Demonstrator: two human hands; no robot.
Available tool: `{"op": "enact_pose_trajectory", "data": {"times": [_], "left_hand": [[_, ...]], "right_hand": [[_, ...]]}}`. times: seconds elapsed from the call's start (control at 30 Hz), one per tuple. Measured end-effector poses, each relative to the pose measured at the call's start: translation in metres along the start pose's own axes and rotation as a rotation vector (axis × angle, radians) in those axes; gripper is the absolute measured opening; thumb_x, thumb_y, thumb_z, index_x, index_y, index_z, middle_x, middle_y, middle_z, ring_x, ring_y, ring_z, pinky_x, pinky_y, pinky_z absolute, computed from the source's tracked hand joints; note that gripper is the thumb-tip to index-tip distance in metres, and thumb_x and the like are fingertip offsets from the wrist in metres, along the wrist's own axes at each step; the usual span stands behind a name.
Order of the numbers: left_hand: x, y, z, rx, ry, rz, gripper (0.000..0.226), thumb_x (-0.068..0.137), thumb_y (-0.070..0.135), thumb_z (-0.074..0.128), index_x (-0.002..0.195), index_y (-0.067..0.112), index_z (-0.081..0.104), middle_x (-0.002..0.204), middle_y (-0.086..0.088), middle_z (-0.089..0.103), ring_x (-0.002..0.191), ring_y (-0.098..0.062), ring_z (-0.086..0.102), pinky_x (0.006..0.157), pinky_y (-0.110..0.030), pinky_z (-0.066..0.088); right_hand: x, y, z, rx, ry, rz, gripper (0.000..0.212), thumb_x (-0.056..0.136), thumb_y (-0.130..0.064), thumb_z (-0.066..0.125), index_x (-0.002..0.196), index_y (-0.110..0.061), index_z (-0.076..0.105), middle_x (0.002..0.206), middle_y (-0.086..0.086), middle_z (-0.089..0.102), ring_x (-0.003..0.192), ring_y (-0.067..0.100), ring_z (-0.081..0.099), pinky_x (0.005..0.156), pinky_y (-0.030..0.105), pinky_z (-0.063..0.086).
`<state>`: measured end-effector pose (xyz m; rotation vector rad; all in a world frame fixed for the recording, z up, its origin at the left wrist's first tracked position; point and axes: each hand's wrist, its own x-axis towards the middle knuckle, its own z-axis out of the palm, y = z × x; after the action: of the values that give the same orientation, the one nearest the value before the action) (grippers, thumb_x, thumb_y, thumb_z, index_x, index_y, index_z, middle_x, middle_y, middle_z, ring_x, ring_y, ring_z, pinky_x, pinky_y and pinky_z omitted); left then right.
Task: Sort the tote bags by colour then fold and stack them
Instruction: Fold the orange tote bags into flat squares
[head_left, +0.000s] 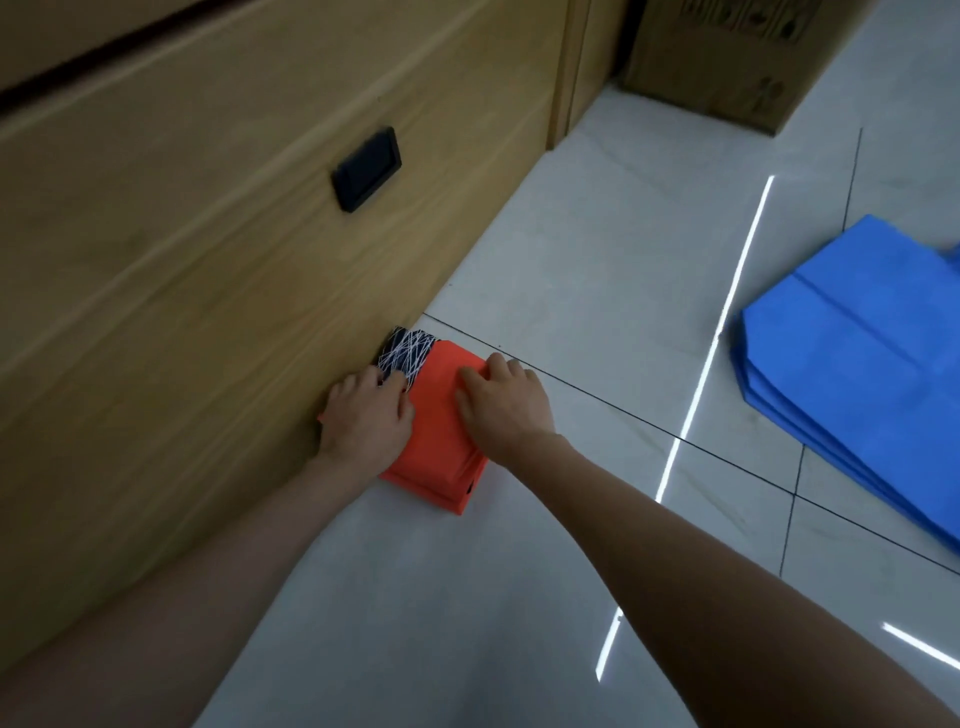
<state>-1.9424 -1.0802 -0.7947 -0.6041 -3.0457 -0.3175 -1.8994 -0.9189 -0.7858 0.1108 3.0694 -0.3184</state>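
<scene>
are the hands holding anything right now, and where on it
Nothing is gripped. The left hand and right hand both press down on top of the folded orange bag, one on each side of it.

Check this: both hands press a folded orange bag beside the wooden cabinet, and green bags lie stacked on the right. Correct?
No. The head view shows the stacked bags are blue, not green. The left hand and right hand press the folded orange bag beside the wooden cabinet.

Glossy white tile floor (597, 270); wood cabinet (182, 234), black recessed handle (367, 170); cardboard box (727, 57).
</scene>
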Motion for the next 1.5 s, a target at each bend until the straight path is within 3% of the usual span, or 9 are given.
{"op": "enact_pose_trajectory", "data": {"times": [0.1, 0.2, 0.27, 0.67, 0.87, 1.03, 1.2, 1.33, 1.5], "left_hand": [[0.005, 0.007, 0.014, -0.013, 0.008, 0.025, 0.024, 0.081, 0.012, 0.054, 0.096, -0.006, 0.057, 0.114, -0.029, 0.056, 0.095, -0.044, 0.058, 0.082, -0.047, 0.046], [-0.004, -0.001, 0.035, 0.019, -0.012, 0.089, 0.062, 0.091, 0.039, 0.036, 0.134, -0.004, 0.041, 0.146, -0.024, 0.034, 0.134, -0.035, 0.036, 0.107, -0.05, 0.03], [-0.008, -0.004, 0.043, 0.051, -0.023, 0.095, 0.07, 0.092, 0.054, 0.025, 0.146, 0.009, 0.028, 0.153, -0.018, 0.023, 0.141, -0.03, 0.023, 0.111, -0.049, 0.022], [-0.017, -0.001, 0.032, 0.156, -0.128, 0.207, 0.092, 0.077, 0.083, 0.021, 0.148, 0.024, 0.026, 0.156, -0.016, 0.012, 0.144, -0.034, 0.01, 0.107, -0.063, 0.014], [-0.021, -0.002, 0.036, 0.174, -0.237, 0.187, 0.101, 0.07, 0.09, 0.015, 0.15, 0.029, 0.005, 0.158, -0.012, 0.0, 0.144, -0.031, -0.002, 0.107, -0.064, 0.004], [-0.02, -0.002, 0.041, 0.172, -0.234, 0.188, 0.101, 0.07, 0.089, 0.016, 0.149, 0.028, 0.007, 0.158, -0.012, 0.001, 0.144, -0.03, -0.003, 0.107, -0.063, 0.003], [-0.011, 0.014, 0.015, 0.173, -0.345, 0.113, 0.118, 0.053, 0.097, 0.01, 0.15, 0.03, 0.006, 0.158, -0.006, -0.011, 0.144, -0.025, -0.013, 0.109, -0.061, -0.003], [0.001, 0.059, -0.02, 0.191, -0.306, 0.025, 0.104, 0.061, 0.081, 0.019, 0.141, 0.015, 0.033, 0.156, -0.012, 0.01, 0.144, -0.028, 0.006, 0.11, -0.059, 0.003], [0.019, 0.136, -0.038, 0.044, -0.047, 0.186, 0.058, 0.073, 0.049, 0.045, 0.108, 0.006, 0.062, 0.126, -0.019, 0.056, 0.116, -0.035, 0.053, 0.096, -0.054, 0.037]], "right_hand": [[0.006, 0.002, 0.016, 0.043, 0.074, -0.008, 0.042, 0.099, -0.034, 0.033, 0.127, -0.01, 0.052, 0.131, 0.018, 0.046, 0.122, 0.034, 0.04, 0.108, 0.04, 0.022], [-0.001, 0.007, 0.043, 0.158, 0.099, -0.028, 0.058, 0.097, -0.037, 0.021, 0.144, -0.007, 0.037, 0.152, 0.017, 0.03, 0.142, 0.033, 0.023, 0.115, 0.04, 0.006], [-0.003, 0.008, 0.055, 0.216, 0.114, -0.019, 0.058, 0.096, -0.036, 0.023, 0.145, -0.007, 0.035, 0.152, 0.016, 0.029, 0.142, 0.032, 0.024, 0.113, 0.041, 0.009], [0.0, 0.011, 0.06, 0.21, 0.141, -0.029, 0.054, 0.096, -0.034, 0.031, 0.141, -0.008, 0.042, 0.146, 0.017, 0.041, 0.133, 0.034, 0.041, 0.109, 0.044, 0.019], [-0.003, 0.042, 0.05, 0.211, 0.012, -0.208, 0.069, 0.094, -0.054, 0.023, 0.152, -0.018, 0.014, 0.159, 0.005, 0.007, 0.145, 0.015, 0.002, 0.115, 0.03, 0.0], [-0.007, 0.045, 0.058, 0.289, -0.04, -0.111, 0.078, 0.09, -0.062, 0.025, 0.151, -0.014, 0.014, 0.159, 0.009, 0.009, 0.146, 0.023, 0.006, 0.117, 0.035, 0.009], [-0.001, 0.055, 0.013, 0.251, -0.252, -0.112, 0.069, 0.097, -0.052, 0.033, 0.152, -0.024, 0.003, 0.16, 0.002, -0.008, 0.147, 0.019, -0.007, 0.117, 0.04, -0.002], [-0.037, 0.087, -0.035, 0.186, -0.173, -0.092, 0.056, 0.1, -0.031, 0.037, 0.151, -0.022, 0.014, 0.16, 0.002, -0.001, 0.147, 0.023, -0.003, 0.116, 0.041, 0.0], [-0.096, 0.167, -0.073, 0.138, -0.13, -0.086, 0.042, 0.097, -0.019, 0.046, 0.139, -0.014, 0.045, 0.155, 0.007, 0.026, 0.143, 0.025, 0.02, 0.114, 0.031, 0.014]]}}
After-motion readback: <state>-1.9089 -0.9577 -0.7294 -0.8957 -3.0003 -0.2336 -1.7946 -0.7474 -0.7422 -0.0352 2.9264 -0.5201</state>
